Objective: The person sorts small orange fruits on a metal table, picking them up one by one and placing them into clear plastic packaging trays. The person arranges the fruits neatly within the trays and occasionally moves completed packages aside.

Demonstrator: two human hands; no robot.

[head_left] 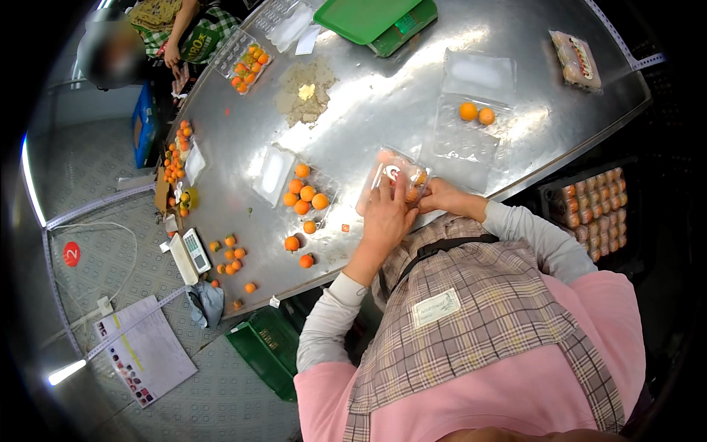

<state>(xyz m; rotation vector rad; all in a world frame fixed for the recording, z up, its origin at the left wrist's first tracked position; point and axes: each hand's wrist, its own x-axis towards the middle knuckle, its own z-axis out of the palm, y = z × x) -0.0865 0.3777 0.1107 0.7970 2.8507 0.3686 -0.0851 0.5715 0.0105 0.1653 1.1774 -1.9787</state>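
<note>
In front of my apron, a clear plastic clamshell box (377, 178) with orange fruit inside rests on the metal table. My left hand (390, 217) lies across its lid, fingers stretched out over a printed label. At the box's right near corner my right hand (442, 196) has its fingers closed round the edge; its fingertips are partly hidden. Left of the box stands an unfolded clear box (274, 177) with several oranges (302, 208) in it, and loose oranges (306, 261) lie nearer me. Another unfolded box (465, 140) to the right holds two oranges (468, 111).
The metal table (353, 110) carries a green scale (405, 33), a filled pack (577, 60) and a fruit box (249, 70). A label device (196, 250) sits at the left edge. Below are a green crate (265, 353) and stacked fruit packs (595, 210). Another person's hand (172, 55) shows far left.
</note>
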